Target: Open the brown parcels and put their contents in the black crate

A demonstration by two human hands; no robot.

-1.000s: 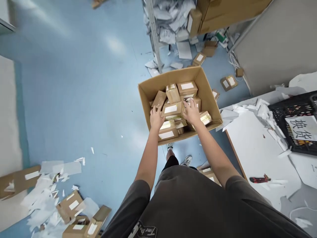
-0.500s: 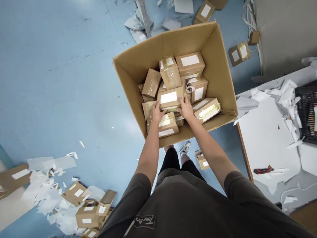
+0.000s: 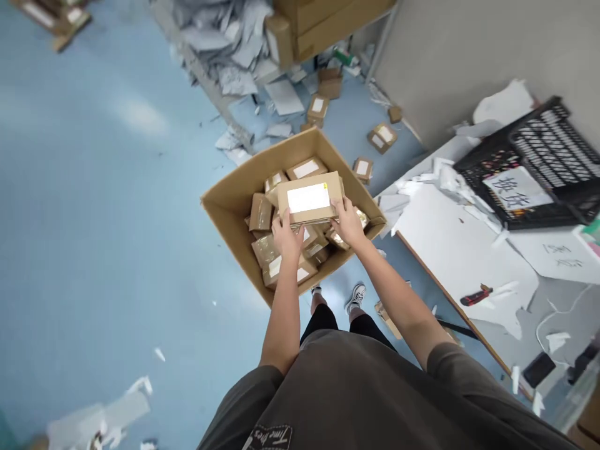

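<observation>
A small brown cardboard box (image 3: 309, 217) with a white label on top is held level between my two hands. My left hand (image 3: 287, 237) grips its near left corner, thumb toward the front. On the near right end, my right hand (image 3: 347, 222) closes round the corner. Beneath it stands a large open carton (image 3: 234, 250), filled with several more small taped boxes (image 3: 261, 212), some labelled and lying at odd angles. The held box hides part of that pile.
To the right, a white-topped table (image 3: 450, 250) carries a red and black utility knife (image 3: 477, 295), paper scraps and a black plastic crate (image 3: 529, 169). Small boxes (image 3: 382, 137) lie on the blue floor beyond the carton. A heap of grey packets (image 3: 229, 37) lies farther back.
The labelled box has risen out of the pile in both hands and looks larger, nearer to me. My view has turned toward the right, showing more of the table and the crate.
</observation>
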